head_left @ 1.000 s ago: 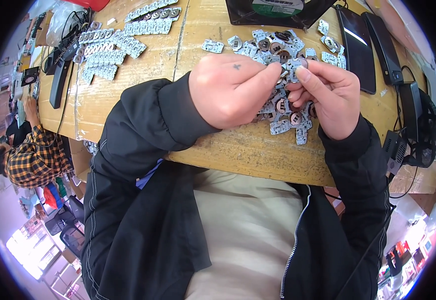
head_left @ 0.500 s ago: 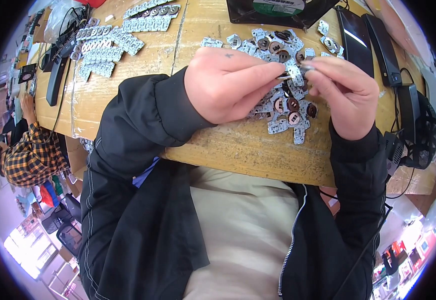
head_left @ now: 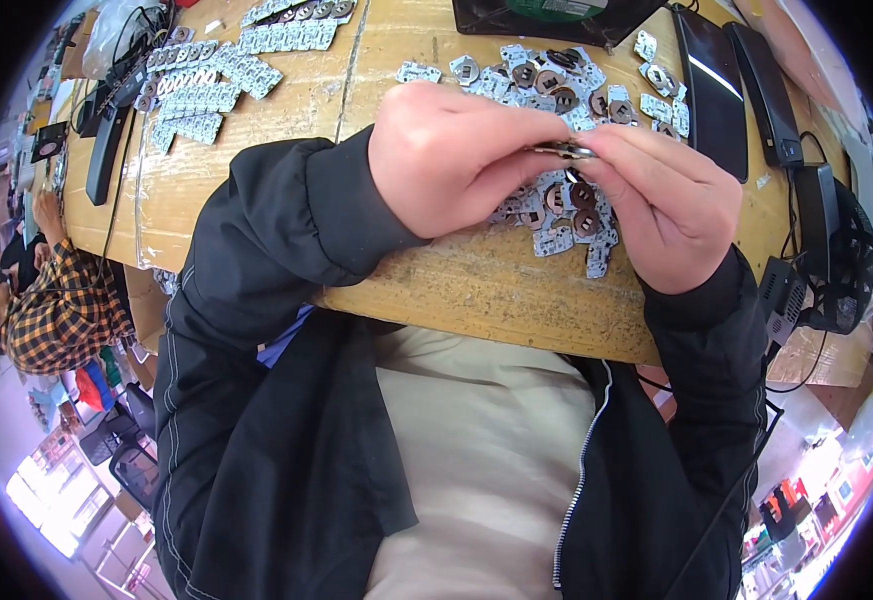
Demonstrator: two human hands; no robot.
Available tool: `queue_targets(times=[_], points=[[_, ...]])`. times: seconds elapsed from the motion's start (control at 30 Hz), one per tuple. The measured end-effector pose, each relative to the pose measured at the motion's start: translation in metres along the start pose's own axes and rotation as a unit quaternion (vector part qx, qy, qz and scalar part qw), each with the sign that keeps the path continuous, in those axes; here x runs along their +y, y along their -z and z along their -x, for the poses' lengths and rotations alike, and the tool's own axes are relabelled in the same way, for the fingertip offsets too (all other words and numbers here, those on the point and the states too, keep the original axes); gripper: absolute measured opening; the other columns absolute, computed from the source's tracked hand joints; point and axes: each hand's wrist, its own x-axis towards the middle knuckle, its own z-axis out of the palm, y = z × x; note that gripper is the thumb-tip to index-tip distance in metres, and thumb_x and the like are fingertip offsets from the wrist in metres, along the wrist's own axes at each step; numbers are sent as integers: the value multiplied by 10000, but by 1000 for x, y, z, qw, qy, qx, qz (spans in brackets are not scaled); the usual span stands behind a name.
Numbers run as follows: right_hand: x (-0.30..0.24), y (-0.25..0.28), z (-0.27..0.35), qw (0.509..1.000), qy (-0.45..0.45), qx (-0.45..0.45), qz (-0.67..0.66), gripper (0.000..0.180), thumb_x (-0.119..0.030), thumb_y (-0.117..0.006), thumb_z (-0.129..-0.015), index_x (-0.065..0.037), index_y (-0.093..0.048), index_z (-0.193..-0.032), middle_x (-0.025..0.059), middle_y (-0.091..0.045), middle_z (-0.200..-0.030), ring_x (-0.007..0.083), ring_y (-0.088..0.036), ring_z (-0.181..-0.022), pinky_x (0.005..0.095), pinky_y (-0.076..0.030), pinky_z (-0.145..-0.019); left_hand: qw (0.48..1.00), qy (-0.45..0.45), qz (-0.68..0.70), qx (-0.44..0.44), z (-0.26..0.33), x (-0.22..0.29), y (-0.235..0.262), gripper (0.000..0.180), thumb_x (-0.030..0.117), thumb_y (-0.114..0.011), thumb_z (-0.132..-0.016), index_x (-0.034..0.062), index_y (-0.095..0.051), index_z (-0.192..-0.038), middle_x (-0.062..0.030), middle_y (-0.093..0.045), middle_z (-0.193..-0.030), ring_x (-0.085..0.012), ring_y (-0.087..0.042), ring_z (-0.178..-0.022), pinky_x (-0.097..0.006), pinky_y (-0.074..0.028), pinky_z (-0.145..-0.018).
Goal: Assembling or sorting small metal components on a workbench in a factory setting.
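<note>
My left hand [head_left: 457,155] and my right hand [head_left: 662,205] meet above the wooden table [head_left: 477,285], fingertips pinching one small flat metal part [head_left: 565,151] between them. Both hands are raised a little over a loose pile of small grey metal plates with round dark centres [head_left: 567,205]. The part is seen edge-on, so its shape is unclear. Black jacket sleeves cover both forearms.
Rows of the same metal plates [head_left: 202,85] lie at the table's far left, beside a black tool and cables [head_left: 107,140]. Two black flat devices [head_left: 717,90] lie at the right, a dark tray [head_left: 547,15] at the far edge. A person in a plaid shirt [head_left: 52,310] sits left.
Both hands have lifted from the pile toward me, bringing one small part up between the fingertips. The pile underneath is more exposed.
</note>
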Motion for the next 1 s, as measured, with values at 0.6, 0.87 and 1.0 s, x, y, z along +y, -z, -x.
queue_targets(times=[0.6, 0.87, 1.0], points=[[2, -7, 5, 953, -222, 28, -205, 218, 38, -569, -903, 81, -619, -1111, 140, -690, -864, 136, -670, -757, 227, -549, -686, 879, 322, 350, 23, -1, 8, -3, 162, 15, -635, -872, -83, -651, -1001, -115, -700, -785, -122, -691, -731, -218, -553, -619], [-5, -12, 8, 914, -307, 60, -260, 217, 29, -584, -902, 111, -602, -1102, 154, -686, -888, 158, -676, -767, 245, -558, -705, 918, 268, 293, -5, 1, 14, -7, 195, -4, -599, -900, -84, -622, -1076, -127, -691, -858, -156, -686, -764, -232, -548, -669], [-16, -14, 4, 934, -304, 70, -176, 222, 29, -601, -892, 111, -605, -1098, 142, -685, -884, 152, -675, -764, 241, -556, -706, 912, 320, 256, 21, -2, 21, -9, 189, -7, -604, -897, -83, -629, -1068, -125, -694, -864, -145, -683, -764, -229, -550, -668]])
